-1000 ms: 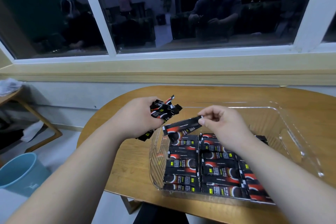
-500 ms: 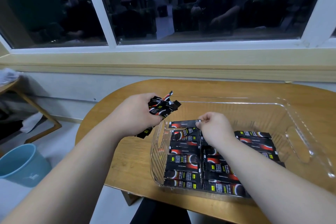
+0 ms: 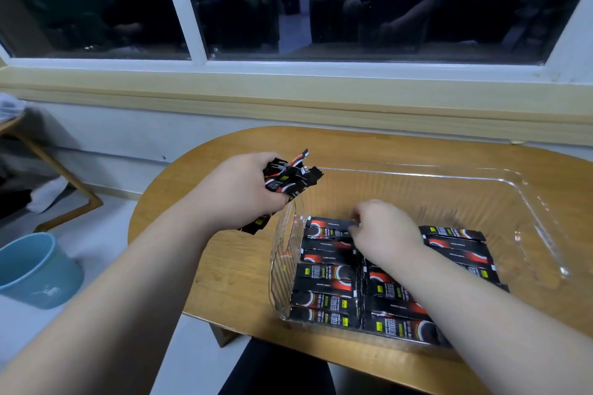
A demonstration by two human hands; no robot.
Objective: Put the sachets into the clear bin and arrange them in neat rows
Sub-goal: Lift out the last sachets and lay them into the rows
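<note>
Where sachets [image 3: 325, 279] lie rowed in the clear bin [image 3: 529, 234], both hands work.
Right hand [image 3: 385, 231]: curled fingers on farthest left-row sachet [image 3: 327, 224], grip blurred, cannot tell. Left hand [image 3: 244, 192] clenches sachet bundle [image 3: 288, 178] at bin's far-left corner.

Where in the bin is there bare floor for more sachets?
Bare floor runs along the far wall of the clear bin, beyond the sachet rows, and beside its right wall. The near left is packed; the right hand covers the middle row's far end.
</note>
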